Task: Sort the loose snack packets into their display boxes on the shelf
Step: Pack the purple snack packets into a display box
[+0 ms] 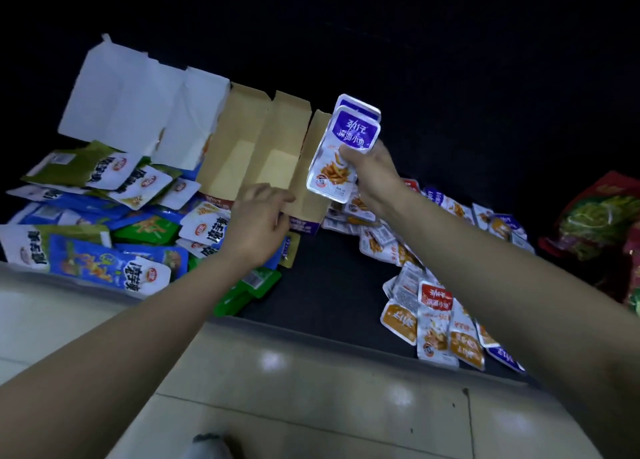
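My right hand [372,174] grips a small stack of purple-topped snack packets [346,143], held upright above the right end of the open brown display boxes [266,147]. My left hand [259,219] holds the front wall of the rightmost brown box, fingers curled over its edge. Loose small packets with purple, red and orange tops [436,316] lie scattered on the dark shelf to the right. Larger blue, green and white packets [104,223] are heaped to the left.
Two white opened boxes [138,102] stand behind the left heap. A large red and green bag [602,223] sits at the far right. The dark shelf surface [329,285] ends at a front edge above a pale tiled floor [311,389].
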{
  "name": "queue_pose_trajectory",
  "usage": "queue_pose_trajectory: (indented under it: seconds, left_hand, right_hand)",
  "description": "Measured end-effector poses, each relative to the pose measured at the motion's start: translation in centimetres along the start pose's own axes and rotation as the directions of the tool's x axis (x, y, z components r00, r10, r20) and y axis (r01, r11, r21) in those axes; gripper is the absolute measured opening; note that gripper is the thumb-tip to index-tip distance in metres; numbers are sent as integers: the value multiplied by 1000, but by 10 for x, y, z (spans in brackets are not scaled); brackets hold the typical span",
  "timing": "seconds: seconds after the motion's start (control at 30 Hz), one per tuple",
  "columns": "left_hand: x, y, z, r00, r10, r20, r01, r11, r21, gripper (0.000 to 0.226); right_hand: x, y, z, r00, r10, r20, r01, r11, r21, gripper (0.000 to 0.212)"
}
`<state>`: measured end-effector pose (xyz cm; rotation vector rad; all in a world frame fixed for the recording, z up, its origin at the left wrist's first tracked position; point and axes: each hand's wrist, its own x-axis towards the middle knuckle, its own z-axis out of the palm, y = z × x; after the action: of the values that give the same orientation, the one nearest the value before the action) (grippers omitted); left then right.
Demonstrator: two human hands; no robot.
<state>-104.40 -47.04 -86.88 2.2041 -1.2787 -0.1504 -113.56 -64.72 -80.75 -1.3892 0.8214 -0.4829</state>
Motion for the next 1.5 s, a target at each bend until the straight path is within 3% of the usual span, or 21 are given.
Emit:
queue_pose_trajectory:
  seconds: [0.13, 0.3, 0.5, 0.73, 0.87, 1.0, 1.13, 1.2, 1.37, 1.5]
  left_hand:
    - [-4, -2, 7, 991, 60, 121, -78, 986, 147, 39]
    - [4, 6, 15, 998, 45, 42, -51, 985, 164, 18]
    - [12, 13, 17, 999, 14, 29, -10, 993, -115, 10]
    - [-9, 27, -1, 1000, 4, 31, 8, 921, -390, 9]
    - [-15, 37, -5, 987, -152, 53, 156, 828, -538, 13]
    - [-9, 42, 2, 938, -336, 85, 340, 845, -413, 40]
    - [-4, 51, 2, 938, -337, 80, 345, 897, -275, 42]
    - [-1, 57, -6, 924, -361, 126, 382, 891, -247, 47]
    - [1, 75, -38, 865, -343, 365, 450, 852, -267, 76]
    - [-13, 88, -54, 742, -320, 589, 584, 739, -336, 61]
  right_hand:
    - [0, 19, 13, 996, 32, -87, -37, 997, -60, 40]
    - [-11, 36, 4, 985, 84, -154, -80, 996, 32, 39]
    - [-2, 30, -5, 993, -1, -116, 1, 1000, -5, 42]
    - [-9, 27, -16, 1000, -12, 18, 12, 1000, 4, 40]
    - [-24, 39, -16, 997, 39, 69, -37, 999, -24, 39]
    - [-36, 39, -13, 994, 84, 73, -82, 996, -30, 42]
    - [-46, 35, -20, 991, 79, 112, -75, 996, -46, 34]
    - [-48, 27, -28, 991, 67, 113, -62, 997, -51, 25]
    - [-53, 4, -40, 989, 63, 136, -51, 994, -92, 39]
    - [-73, 7, -27, 986, 100, 135, -83, 988, -128, 37]
